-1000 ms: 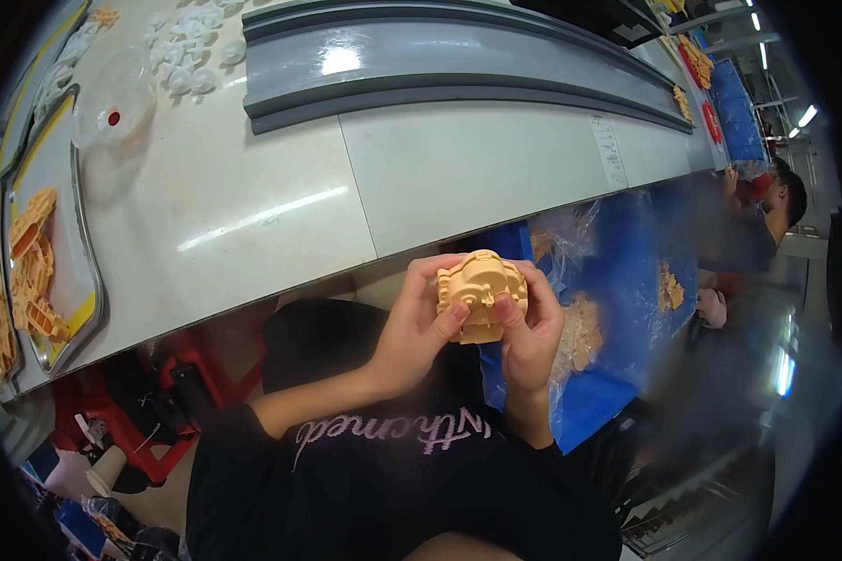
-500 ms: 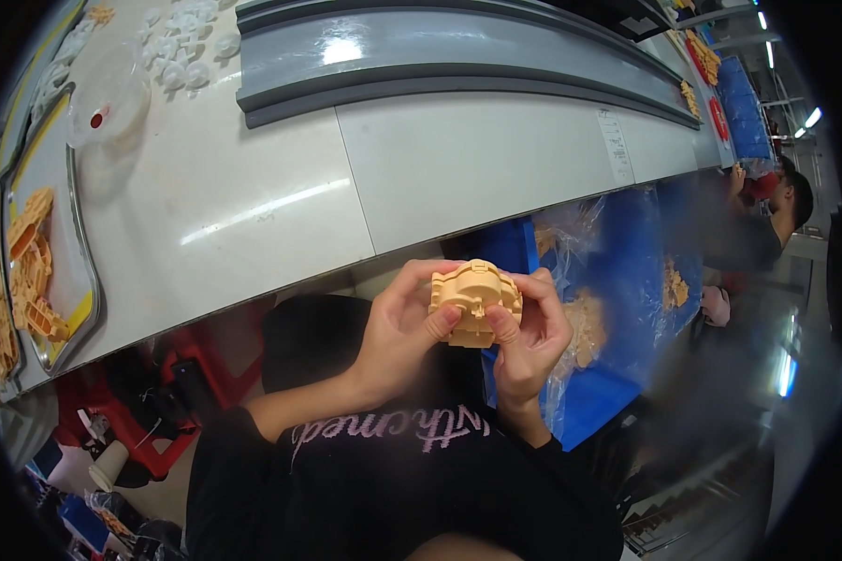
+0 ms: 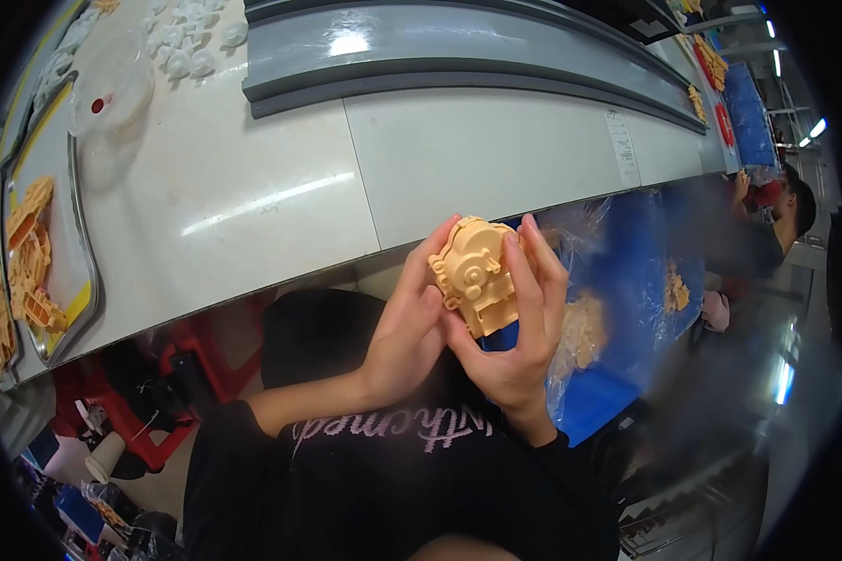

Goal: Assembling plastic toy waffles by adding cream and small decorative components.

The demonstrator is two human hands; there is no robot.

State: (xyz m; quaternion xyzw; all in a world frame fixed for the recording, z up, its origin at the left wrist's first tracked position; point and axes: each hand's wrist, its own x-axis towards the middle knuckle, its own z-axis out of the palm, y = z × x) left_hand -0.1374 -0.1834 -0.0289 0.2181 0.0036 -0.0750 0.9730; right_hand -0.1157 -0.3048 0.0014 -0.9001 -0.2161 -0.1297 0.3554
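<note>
Between my two hands is a tan moulded plastic housing (image 3: 475,271) with a round raised hub, held up just in front of the table edge. My left hand (image 3: 412,313) grips it along its left side, thumb at the lower left. The fingers of my right hand (image 3: 526,318) reach up its right side, and the right thumb presses near its bottom. Part of the housing's right side is hidden behind the right fingers.
Beyond my hands lies a pale table (image 3: 262,196) with a long grey rail (image 3: 384,56). Left are metal trays (image 3: 86,243) of tan parts, a clear plastic container (image 3: 112,79) and white parts (image 3: 182,42). A blue bin (image 3: 608,397) with bagged parts stands right. Another person (image 3: 767,224) sits farther right.
The housing has been raised slightly and turned, so its round hub now shows. My right fingers have stretched up along its side, and the right thumb has shifted lower.
</note>
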